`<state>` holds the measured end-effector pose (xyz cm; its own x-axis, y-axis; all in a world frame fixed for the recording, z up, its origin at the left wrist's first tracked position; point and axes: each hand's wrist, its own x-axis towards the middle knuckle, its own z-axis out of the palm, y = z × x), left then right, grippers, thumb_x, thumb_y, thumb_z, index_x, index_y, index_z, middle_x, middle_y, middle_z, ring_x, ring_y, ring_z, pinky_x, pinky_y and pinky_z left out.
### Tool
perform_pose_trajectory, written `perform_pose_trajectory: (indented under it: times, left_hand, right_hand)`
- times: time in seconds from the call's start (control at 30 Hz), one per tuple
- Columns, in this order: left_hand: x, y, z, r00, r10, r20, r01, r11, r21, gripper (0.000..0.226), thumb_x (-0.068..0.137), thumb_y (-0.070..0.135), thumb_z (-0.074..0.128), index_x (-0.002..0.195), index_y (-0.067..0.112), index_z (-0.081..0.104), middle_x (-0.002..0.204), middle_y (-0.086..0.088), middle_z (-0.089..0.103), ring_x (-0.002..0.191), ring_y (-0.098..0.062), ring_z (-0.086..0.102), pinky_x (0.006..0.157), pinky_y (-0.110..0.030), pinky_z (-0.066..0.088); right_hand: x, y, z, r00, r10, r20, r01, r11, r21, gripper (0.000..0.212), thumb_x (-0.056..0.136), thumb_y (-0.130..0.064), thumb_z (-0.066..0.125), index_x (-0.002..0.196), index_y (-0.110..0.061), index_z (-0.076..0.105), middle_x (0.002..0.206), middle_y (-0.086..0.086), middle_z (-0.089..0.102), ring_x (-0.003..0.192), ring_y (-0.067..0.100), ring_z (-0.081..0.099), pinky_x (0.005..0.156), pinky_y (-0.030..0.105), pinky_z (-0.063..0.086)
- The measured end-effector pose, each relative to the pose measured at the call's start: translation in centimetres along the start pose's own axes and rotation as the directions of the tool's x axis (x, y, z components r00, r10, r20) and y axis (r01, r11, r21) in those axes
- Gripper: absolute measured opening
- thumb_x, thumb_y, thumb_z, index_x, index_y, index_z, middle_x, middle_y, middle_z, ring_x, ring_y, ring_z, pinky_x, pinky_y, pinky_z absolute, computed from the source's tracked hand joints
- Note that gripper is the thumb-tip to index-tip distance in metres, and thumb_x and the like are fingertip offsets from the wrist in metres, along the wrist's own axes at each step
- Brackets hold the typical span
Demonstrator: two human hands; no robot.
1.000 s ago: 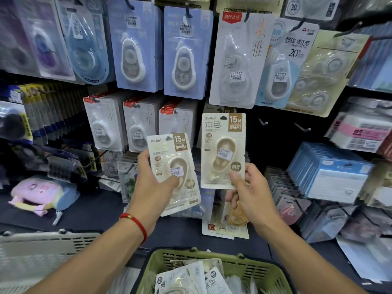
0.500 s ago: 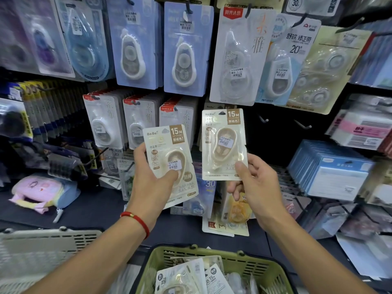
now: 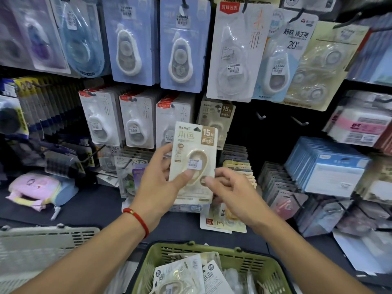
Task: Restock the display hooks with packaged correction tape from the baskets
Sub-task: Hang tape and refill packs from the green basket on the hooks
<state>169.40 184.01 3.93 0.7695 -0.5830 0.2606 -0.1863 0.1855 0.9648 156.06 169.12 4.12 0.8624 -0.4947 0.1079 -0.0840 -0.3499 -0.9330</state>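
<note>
1. The left hand (image 3: 158, 183) holds a beige 15M correction tape pack (image 3: 194, 162) upright in front of the display, thumb pressed on the clear blister near the price sticker, fingers curled round the pack's left edge and behind it.
2. The right hand (image 3: 231, 192) is just beside the pack's lower right edge, fingers bent inward with the tips at the card. Whether they actually pinch it or only touch it I cannot tell; motion blur smears them.
3. A red cord bracelet (image 3: 137, 219) sits on the left wrist.
4. Directly behind the held pack, a matching beige pack (image 3: 220, 115) hangs on a hook, partly covered by the one in hand.
5. To the right of that, two bare hooks (image 3: 262, 116) stick out from the dark panel.
6. Left of the hanging beige pack, three rows of white packs with red corner tabs (image 3: 135, 122) hang close together.
7. Above them, two large blue carded correction tapes (image 3: 182, 45) hang side by side.
8. Below the arms, a green basket (image 3: 250, 264) holds more correction tape packs (image 3: 180, 276) lying loose and overlapping.
9. A pale grey basket (image 3: 42, 240) stands at the lower left, near the green one.
10. A pink pouch (image 3: 35, 188) lies on the dark shelf at the left.
</note>
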Motion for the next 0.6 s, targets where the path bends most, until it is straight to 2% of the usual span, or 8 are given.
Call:
perform_pose_trajectory:
  times: [0.1,0.2,0.3,0.37,0.47,0.6]
  left_hand:
    - [-0.2,0.3,0.4,0.999,0.029,0.041,-0.029,0.999,-0.020,0.064,0.091,0.008,0.078,0.140,0.039,0.053,0.120,0.007,0.077,0.112,-0.011,0.073,0.091,-0.034,0.062]
    - [-0.4,0.5,0.6,0.994,0.046,0.096,-0.046,0.999,0.007,0.072,0.094,0.010,0.076,0.154,0.036,0.046,0.123,0.006,0.075,0.114,-0.008,0.071,0.090,-0.025,0.060]
    - [-0.5,0.6,0.9,0.990,0.031,0.135,-0.038,0.998,0.052,0.078,0.096,0.004,0.072,0.158,0.038,0.038,0.123,0.010,0.071,0.108,-0.009,0.070,0.086,-0.020,0.059]
    - [-0.6,0.7,1.1,0.987,0.023,0.158,-0.034,0.997,0.069,0.079,0.096,-0.001,0.070,0.156,0.038,0.038,0.129,0.016,0.066,0.109,-0.007,0.069,0.086,-0.018,0.057]
    - [-0.7,0.9,1.8,0.984,0.026,0.176,-0.037,0.997,0.062,0.077,0.095,-0.008,0.068,0.147,0.044,0.042,0.134,0.027,0.061,0.117,-0.003,0.065,0.087,-0.016,0.055]
    - [-0.5,0.7,2.4,0.981,0.024,0.191,-0.029,0.999,0.021,0.076,0.095,-0.011,0.065,0.144,0.042,0.042,0.128,0.034,0.064,0.123,0.001,0.061,0.088,-0.015,0.054]
  right_hand:
    - [0.0,-0.2,0.9,0.999,-0.027,-0.025,0.030,0.987,0.155,0.039,0.093,-0.044,0.076,0.122,-0.023,0.060,0.109,-0.005,0.080,0.100,0.012,0.077,0.084,0.024,0.061]
    - [0.0,-0.4,1.4,0.990,-0.043,-0.136,0.076,0.967,0.245,0.030,0.096,-0.029,0.075,0.121,-0.021,0.058,0.107,-0.008,0.080,0.098,0.010,0.078,0.078,0.020,0.060]
    - [0.3,-0.7,1.1,0.953,-0.074,-0.294,0.154,0.953,0.260,0.022,0.100,-0.025,0.070,0.119,-0.023,0.058,0.107,-0.007,0.078,0.097,0.009,0.076,0.076,0.021,0.059]
    - [0.7,-0.9,0.6,0.935,-0.088,-0.343,0.181,0.951,0.250,0.020,0.102,-0.024,0.068,0.120,-0.024,0.058,0.107,-0.005,0.078,0.096,0.009,0.076,0.074,0.023,0.060]
    - [1.2,-1.3,0.1,0.935,-0.091,-0.342,0.181,0.953,0.243,0.022,0.103,-0.027,0.066,0.123,-0.024,0.057,0.108,-0.006,0.077,0.092,0.011,0.077,0.063,0.022,0.059]
    - [1.9,-1.5,-0.2,0.929,-0.080,-0.361,0.179,0.952,0.248,0.026,0.102,-0.029,0.068,0.126,-0.023,0.060,0.109,-0.004,0.078,0.086,0.017,0.078,0.054,0.024,0.056]
